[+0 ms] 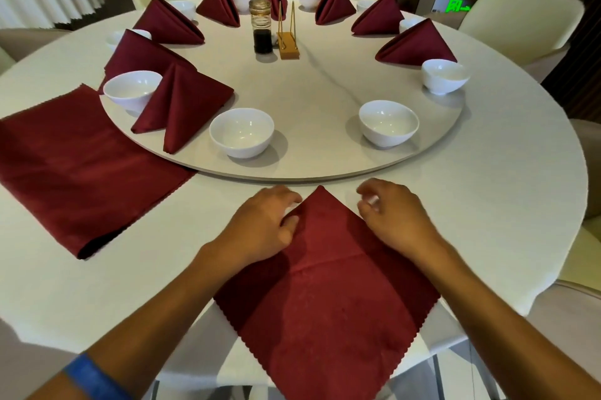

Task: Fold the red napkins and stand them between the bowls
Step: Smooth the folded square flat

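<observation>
A red napkin (325,295) lies flat as a diamond on the table's near edge, its far corner pointing at the turntable. My left hand (263,224) rests on its upper left edge, fingers loosely curled. My right hand (393,217) hovers at the upper right edge with fingers bent, holding nothing that I can see. A stack of flat red napkins (74,168) lies at the left. Several folded napkins stand between white bowls around the turntable; the nearest one (182,103) stands left of a bowl (241,132). Another bowl (388,122) sits to the right with none beside it.
A round turntable (309,87) carries the bowls, a dark sauce bottle (261,25) and a gold stand on a wooden base (287,42) at its centre. Cream chairs (520,19) ring the white table (504,204).
</observation>
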A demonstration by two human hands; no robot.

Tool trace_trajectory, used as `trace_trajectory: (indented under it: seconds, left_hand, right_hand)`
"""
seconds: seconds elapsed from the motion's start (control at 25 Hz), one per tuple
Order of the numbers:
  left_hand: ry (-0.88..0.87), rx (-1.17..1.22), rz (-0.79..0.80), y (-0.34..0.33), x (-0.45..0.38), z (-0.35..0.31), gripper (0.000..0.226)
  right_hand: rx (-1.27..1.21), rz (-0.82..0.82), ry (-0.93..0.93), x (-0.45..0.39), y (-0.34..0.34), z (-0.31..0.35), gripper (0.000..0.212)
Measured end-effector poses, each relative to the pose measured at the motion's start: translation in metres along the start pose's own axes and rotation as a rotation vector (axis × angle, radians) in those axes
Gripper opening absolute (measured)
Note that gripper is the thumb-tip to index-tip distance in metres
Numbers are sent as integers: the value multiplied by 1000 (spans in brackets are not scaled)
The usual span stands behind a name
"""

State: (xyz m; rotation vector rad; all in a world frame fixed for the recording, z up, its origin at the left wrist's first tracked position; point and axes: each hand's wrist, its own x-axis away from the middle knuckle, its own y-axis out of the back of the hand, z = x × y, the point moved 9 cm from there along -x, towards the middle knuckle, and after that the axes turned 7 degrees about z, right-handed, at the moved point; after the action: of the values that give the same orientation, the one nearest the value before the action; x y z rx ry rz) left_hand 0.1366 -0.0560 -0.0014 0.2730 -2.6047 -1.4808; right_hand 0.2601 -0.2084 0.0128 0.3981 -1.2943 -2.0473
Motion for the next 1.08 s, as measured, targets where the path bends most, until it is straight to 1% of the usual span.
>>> trace_trajectory:
  seconds: [0.04,0.08,0.12,0.2,0.28,0.36,0.48,0.56,0.64,0.68,0.76,0.84,0.96,1.0,1.08]
  left_hand:
    - [-94,-69,5,-10,-5,-13,45]
    - [-138,-117,44,-24,-9,-19,51]
    - [-136,-156,86,-38,-12,-20,55]
    - [-90,-250,143,-60,-13,-11,59]
    - [-106,-292,116,-66,-9,-7,70]
    - [-119,-288,119,-63,-3,-5,75]
    - [-79,-304,106,-55,31,16,66]
    - [-67,-304,20,-41,81,31,58]
    - [-20,-316,-18,-32,127,47,54]
    - [-12,-349,-45,-28,137,49,53]
    - [12,-380,-98,-18,122,38,52]
    - [20,-338,-97,-19,82,14,57]
    - [-71,-306,46,-49,26,-22,73]
    - [-75,-313,92,-60,17,-23,76]
    - [-71,-313,124,-72,13,-18,75]
  right_hand:
    - [63,-54,86,1,-7,15,34]
    - [103,-21,150,2,-23,26,41]
    - [147,53,194,3,-44,33,48]
    - [245,179,214,3,-77,32,61]
    - [299,184,201,2,-86,24,75]
    - [318,184,197,1,-88,20,81]
    - [334,174,196,0,-87,21,80]
    - [341,177,193,-1,-88,21,77]
    - [352,179,189,-1,-90,21,77]
    - [357,178,189,-1,-90,20,77]
    - [364,177,186,-1,-90,20,76]
    - [367,182,181,-2,-90,21,70]
    - [366,178,194,0,-89,23,79]
    - [363,180,198,1,-89,23,81]
    - [319,180,209,1,-87,22,78]
